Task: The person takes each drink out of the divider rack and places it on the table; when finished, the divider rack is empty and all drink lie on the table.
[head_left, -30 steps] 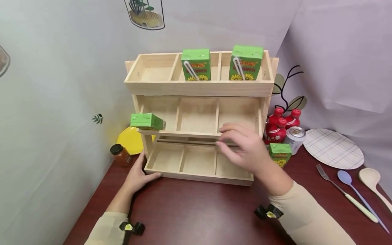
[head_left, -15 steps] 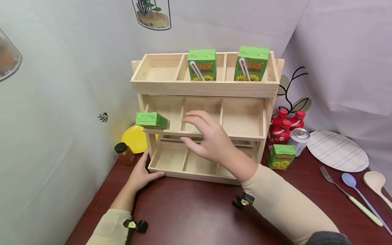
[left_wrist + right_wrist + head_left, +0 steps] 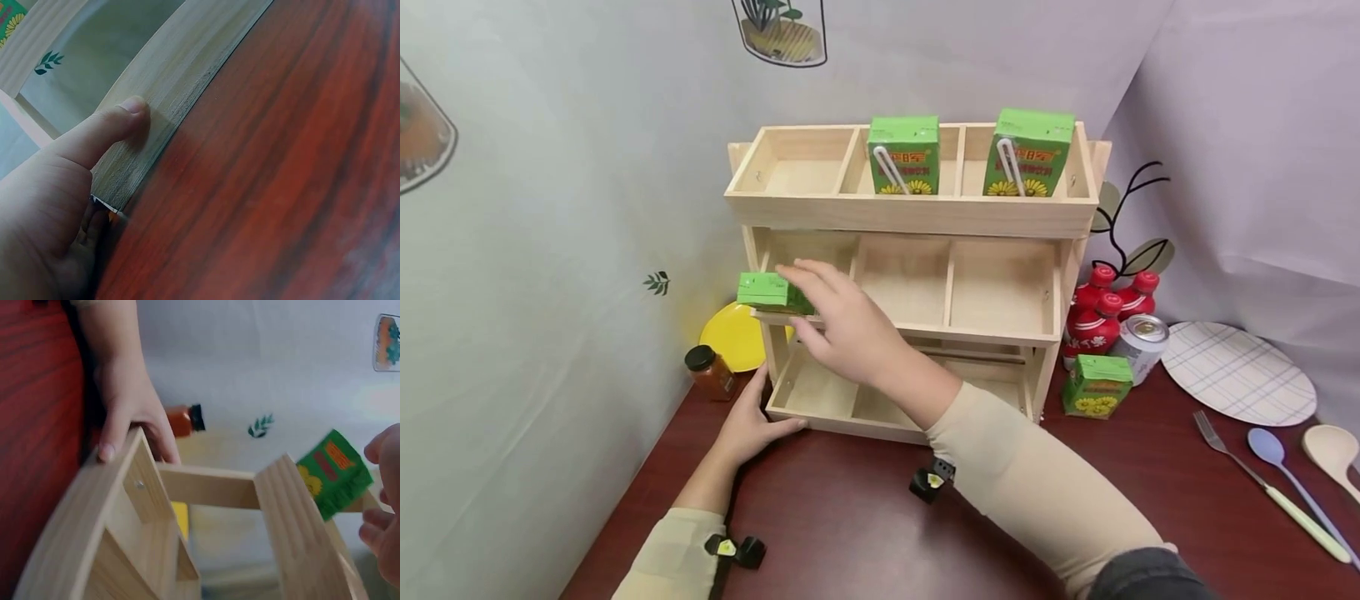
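Note:
A three-tier wooden rack stands on the table. My left hand grips its bottom left corner, thumb on the front board and fingers round the side, as the left wrist view confirms for the thumb. On the middle tier's left end a green drink carton leans tilted over the edge. Beside it is my right hand, fingers loosely bent and spread, overlapping the carton's right part. In the right wrist view a small gap shows between the fingertips and the carton. Two more cartons with straws, one the middle carton, stand on the top tier.
Left of the rack are a brown-red jar and a yellow plate. To the right stand another green carton, red bottles, a silver can, a checked plate, a fork and two spoons.
My right hand has moved left across the front of the rack, from its right side to the tilted carton. My left hand keeps its hold on the corner.

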`<state>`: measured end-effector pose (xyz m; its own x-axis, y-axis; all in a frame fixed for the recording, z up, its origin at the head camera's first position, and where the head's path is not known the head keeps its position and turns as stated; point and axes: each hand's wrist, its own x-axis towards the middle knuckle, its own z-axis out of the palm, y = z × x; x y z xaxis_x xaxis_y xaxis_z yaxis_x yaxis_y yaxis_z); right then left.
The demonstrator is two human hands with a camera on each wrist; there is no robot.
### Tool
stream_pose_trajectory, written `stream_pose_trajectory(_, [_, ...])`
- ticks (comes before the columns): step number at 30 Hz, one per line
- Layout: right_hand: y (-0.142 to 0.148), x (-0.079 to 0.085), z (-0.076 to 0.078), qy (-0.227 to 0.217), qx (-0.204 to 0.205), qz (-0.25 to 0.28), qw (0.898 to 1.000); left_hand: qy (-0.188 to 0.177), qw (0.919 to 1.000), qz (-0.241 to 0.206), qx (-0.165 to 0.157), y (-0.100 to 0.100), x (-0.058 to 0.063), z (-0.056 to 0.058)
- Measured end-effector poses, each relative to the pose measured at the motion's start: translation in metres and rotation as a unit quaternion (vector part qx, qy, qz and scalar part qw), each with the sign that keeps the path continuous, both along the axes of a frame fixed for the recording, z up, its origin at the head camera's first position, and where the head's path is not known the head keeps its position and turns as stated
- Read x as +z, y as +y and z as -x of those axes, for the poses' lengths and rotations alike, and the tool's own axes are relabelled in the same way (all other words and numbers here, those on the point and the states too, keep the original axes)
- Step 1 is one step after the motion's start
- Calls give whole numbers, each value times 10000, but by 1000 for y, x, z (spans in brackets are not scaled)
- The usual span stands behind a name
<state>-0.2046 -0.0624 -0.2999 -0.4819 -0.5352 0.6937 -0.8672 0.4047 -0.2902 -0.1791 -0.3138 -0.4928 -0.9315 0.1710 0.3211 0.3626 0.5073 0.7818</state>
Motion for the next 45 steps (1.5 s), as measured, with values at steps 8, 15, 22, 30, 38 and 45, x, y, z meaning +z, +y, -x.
stream_pose_trajectory(8, [-11, -15, 8, -158, -218, 191, 9995, 91, 9996, -134, -234, 13, 26, -12])
stream_pose_trajectory(15, [-14, -9, 15, -481, -353, -119, 9981, 46, 9994, -153, -300, 19, 34, -12])
stream_pose_trajectory(22, [-21, -8, 19, -590, -629, -346, 9957, -62, 9999, -95, -125, 11, 12, -1])
stream_pose_trajectory(30, [-6, -19, 12, -606, -150, 932, 9937, -119, 9999, -59, -1, 7, 7, 0])
stream_pose_trajectory(38, [32, -12, -4, -226, 703, 1797, 9810, -1, 10000, -72, -39, 12, 33, -15])
stream_pose_trajectory(45, [95, 0, -35, -329, 850, 1991, 9757, -19, 9999, -84, -95, 16, 33, -15])
